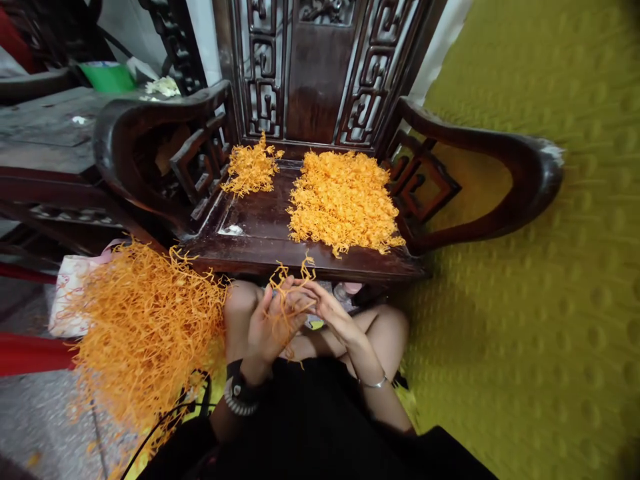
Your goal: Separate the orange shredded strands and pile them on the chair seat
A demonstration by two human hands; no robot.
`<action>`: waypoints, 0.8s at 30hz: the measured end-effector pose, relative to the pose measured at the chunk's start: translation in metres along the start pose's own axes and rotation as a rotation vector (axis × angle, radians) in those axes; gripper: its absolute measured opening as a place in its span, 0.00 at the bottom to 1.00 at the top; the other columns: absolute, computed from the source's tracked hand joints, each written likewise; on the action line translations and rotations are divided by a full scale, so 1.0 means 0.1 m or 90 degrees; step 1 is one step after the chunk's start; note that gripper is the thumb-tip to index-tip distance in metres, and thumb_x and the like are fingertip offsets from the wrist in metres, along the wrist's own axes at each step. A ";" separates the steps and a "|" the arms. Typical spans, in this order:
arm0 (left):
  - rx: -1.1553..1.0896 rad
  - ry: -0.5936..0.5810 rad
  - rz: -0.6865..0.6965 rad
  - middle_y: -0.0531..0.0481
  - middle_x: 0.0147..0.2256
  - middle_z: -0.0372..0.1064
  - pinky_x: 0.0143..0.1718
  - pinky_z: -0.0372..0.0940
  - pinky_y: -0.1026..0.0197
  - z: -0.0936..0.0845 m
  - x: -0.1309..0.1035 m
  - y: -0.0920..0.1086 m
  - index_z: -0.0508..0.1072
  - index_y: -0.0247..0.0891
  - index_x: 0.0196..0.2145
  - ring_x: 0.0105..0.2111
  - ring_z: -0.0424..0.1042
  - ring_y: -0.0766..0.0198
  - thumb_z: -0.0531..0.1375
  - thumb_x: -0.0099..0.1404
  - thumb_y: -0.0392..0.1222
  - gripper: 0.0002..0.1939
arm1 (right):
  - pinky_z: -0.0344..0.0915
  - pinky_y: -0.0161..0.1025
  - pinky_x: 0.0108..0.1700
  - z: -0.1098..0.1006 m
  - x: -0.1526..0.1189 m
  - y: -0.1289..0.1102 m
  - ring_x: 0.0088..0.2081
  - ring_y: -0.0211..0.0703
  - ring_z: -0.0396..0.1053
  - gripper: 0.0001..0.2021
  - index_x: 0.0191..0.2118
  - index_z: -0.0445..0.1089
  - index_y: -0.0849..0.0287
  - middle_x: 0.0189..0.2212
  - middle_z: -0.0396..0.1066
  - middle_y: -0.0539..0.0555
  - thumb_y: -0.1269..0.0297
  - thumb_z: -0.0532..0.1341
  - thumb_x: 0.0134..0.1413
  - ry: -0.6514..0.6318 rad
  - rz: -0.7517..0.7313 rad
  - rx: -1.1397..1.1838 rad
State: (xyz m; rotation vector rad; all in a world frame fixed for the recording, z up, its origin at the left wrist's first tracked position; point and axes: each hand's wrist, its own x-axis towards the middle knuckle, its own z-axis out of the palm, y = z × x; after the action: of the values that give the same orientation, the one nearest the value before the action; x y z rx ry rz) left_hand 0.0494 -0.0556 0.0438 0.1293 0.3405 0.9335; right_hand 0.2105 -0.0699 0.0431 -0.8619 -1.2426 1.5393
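Observation:
Above my lap, a thin orange branched plastic-looking piece [307, 268] sticks up from between my two hands. My left hand [270, 328] is closed around its strands, some of which hang across the palm and below it. My right hand [334, 316] meets it from the other side, with the fingertips together on the piece near the left fingers; their exact grip is partly hidden. On the wooden chair seat in front lie a large, tightly laid pile of similar orange pieces [345, 200] and a smaller pile [253, 167].
A big loose tangle of orange branched pieces [150, 320] bulges up at my left, beside a white patterned bag [70, 293]. The dark carved chair [320, 87] has curved arms on both sides. A green bowl [107, 77] stands on the side table [45, 133].

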 end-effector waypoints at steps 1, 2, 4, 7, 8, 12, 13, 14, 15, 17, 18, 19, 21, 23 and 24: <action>0.034 0.005 0.021 0.48 0.38 0.75 0.41 0.70 0.60 0.01 0.01 0.02 0.74 0.42 0.46 0.38 0.75 0.62 0.49 0.72 0.49 0.17 | 0.68 0.41 0.52 0.02 -0.03 0.06 0.53 0.46 0.68 0.31 0.58 0.62 0.54 0.58 0.64 0.60 0.41 0.62 0.53 0.002 0.027 0.029; 0.073 0.000 0.047 0.48 0.42 0.75 0.45 0.69 0.58 0.01 0.03 0.05 0.72 0.44 0.51 0.43 0.75 0.61 0.48 0.72 0.49 0.17 | 0.70 0.39 0.45 0.04 -0.06 0.11 0.48 0.44 0.71 0.32 0.58 0.62 0.54 0.58 0.64 0.61 0.42 0.64 0.52 -0.005 0.055 0.052; 0.161 -0.025 0.087 0.48 0.48 0.73 0.51 0.67 0.55 -0.01 0.05 0.11 0.68 0.48 0.56 0.50 0.72 0.59 0.49 0.72 0.49 0.19 | 0.67 0.34 0.32 0.04 -0.11 0.19 0.33 0.37 0.72 0.33 0.58 0.61 0.54 0.53 0.68 0.60 0.45 0.67 0.50 -0.041 0.098 0.071; 0.272 -0.068 0.125 0.47 0.54 0.70 0.55 0.63 0.50 -0.06 0.05 0.19 0.66 0.48 0.58 0.56 0.67 0.55 0.49 0.72 0.49 0.20 | 0.61 0.31 0.28 0.03 -0.15 0.21 0.25 0.32 0.66 0.30 0.57 0.63 0.57 0.36 0.74 0.53 0.51 0.67 0.52 -0.101 0.112 0.042; 0.306 -0.079 0.140 0.47 0.54 0.70 0.56 0.63 0.49 -0.06 0.03 0.23 0.67 0.47 0.58 0.56 0.67 0.54 0.49 0.72 0.49 0.20 | 0.61 0.32 0.30 0.04 -0.16 0.20 0.26 0.33 0.66 0.27 0.55 0.65 0.58 0.31 0.73 0.51 0.52 0.66 0.53 -0.108 0.108 0.022; 0.582 -0.050 0.293 0.45 0.52 0.73 0.60 0.58 0.46 0.03 -0.18 0.51 0.69 0.43 0.57 0.55 0.68 0.53 0.49 0.72 0.50 0.21 | 0.61 0.35 0.35 0.07 -0.12 0.16 0.30 0.36 0.66 0.21 0.50 0.69 0.61 0.26 0.69 0.49 0.51 0.63 0.57 -0.087 0.097 -0.077; 0.686 -0.002 0.379 0.45 0.52 0.73 0.62 0.55 0.47 0.05 -0.27 0.64 0.69 0.43 0.56 0.56 0.67 0.54 0.48 0.73 0.49 0.20 | 0.61 0.35 0.35 0.07 -0.11 0.16 0.30 0.37 0.65 0.21 0.50 0.69 0.61 0.26 0.69 0.50 0.50 0.62 0.58 -0.078 0.099 -0.109; 0.792 0.071 0.491 0.46 0.54 0.72 0.64 0.51 0.48 0.06 -0.36 0.78 0.70 0.43 0.57 0.58 0.64 0.55 0.48 0.73 0.49 0.20 | 0.61 0.35 0.34 0.08 -0.09 0.17 0.30 0.37 0.65 0.21 0.50 0.69 0.61 0.27 0.70 0.50 0.50 0.62 0.58 -0.069 0.103 -0.142; 0.879 0.174 0.631 0.47 0.55 0.70 0.65 0.49 0.49 0.04 -0.45 0.94 0.70 0.43 0.56 0.60 0.62 0.56 0.48 0.73 0.48 0.20 | 0.60 0.36 0.34 0.08 -0.07 0.18 0.29 0.37 0.65 0.21 0.49 0.69 0.61 0.27 0.70 0.50 0.49 0.62 0.58 -0.060 0.104 -0.174; 0.989 0.413 0.839 0.47 0.60 0.63 0.66 0.46 0.48 -0.12 -0.57 1.26 0.68 0.43 0.59 0.63 0.57 0.55 0.48 0.73 0.49 0.21 | 0.60 0.37 0.34 0.09 -0.03 0.22 0.29 0.39 0.65 0.22 0.49 0.69 0.60 0.26 0.70 0.50 0.47 0.61 0.58 -0.048 0.104 -0.227; 1.020 0.533 0.870 0.46 0.63 0.59 0.66 0.44 0.47 -0.26 -0.59 1.39 0.64 0.42 0.62 0.65 0.52 0.54 0.47 0.73 0.49 0.23 | 0.61 0.38 0.34 0.09 -0.01 0.25 0.29 0.39 0.65 0.22 0.48 0.70 0.60 0.26 0.70 0.51 0.46 0.60 0.58 -0.043 0.107 -0.246; 1.049 0.649 0.861 0.43 0.64 0.56 0.67 0.41 0.45 -0.44 -0.58 1.50 0.61 0.39 0.64 0.67 0.48 0.52 0.46 0.73 0.48 0.25 | 0.61 0.38 0.34 0.10 0.01 0.29 0.29 0.40 0.66 0.22 0.48 0.70 0.60 0.26 0.70 0.51 0.46 0.59 0.58 -0.039 0.113 -0.262; 1.099 0.864 0.635 0.35 0.67 0.47 0.66 0.33 0.40 -0.85 -0.45 1.61 0.55 0.32 0.66 0.68 0.38 0.46 0.48 0.72 0.49 0.29 | 0.62 0.39 0.35 0.12 0.06 0.37 0.30 0.42 0.66 0.22 0.47 0.70 0.59 0.26 0.69 0.51 0.46 0.59 0.58 -0.033 0.137 -0.288; 1.099 0.906 0.394 0.26 0.68 0.38 0.63 0.29 0.30 -1.25 -0.23 1.61 0.51 0.24 0.67 0.68 0.31 0.34 0.53 0.69 0.52 0.37 | 0.62 0.40 0.35 0.16 0.12 0.46 0.31 0.44 0.67 0.21 0.46 0.70 0.59 0.26 0.70 0.52 0.46 0.59 0.58 -0.032 0.162 -0.314; 1.098 0.896 0.366 0.22 0.67 0.38 0.62 0.32 0.28 -1.42 -0.11 1.60 0.52 0.22 0.66 0.67 0.32 0.30 0.57 0.65 0.55 0.42 | 0.63 0.40 0.35 0.18 0.16 0.49 0.31 0.44 0.67 0.21 0.46 0.71 0.59 0.26 0.70 0.52 0.45 0.59 0.58 -0.032 0.170 -0.328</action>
State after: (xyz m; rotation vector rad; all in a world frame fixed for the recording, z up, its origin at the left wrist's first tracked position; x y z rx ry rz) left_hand -0.1271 0.0251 -0.0465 1.2046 2.4764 0.8924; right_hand 0.1772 -0.0619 -0.0001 -1.3714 -1.6487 1.4680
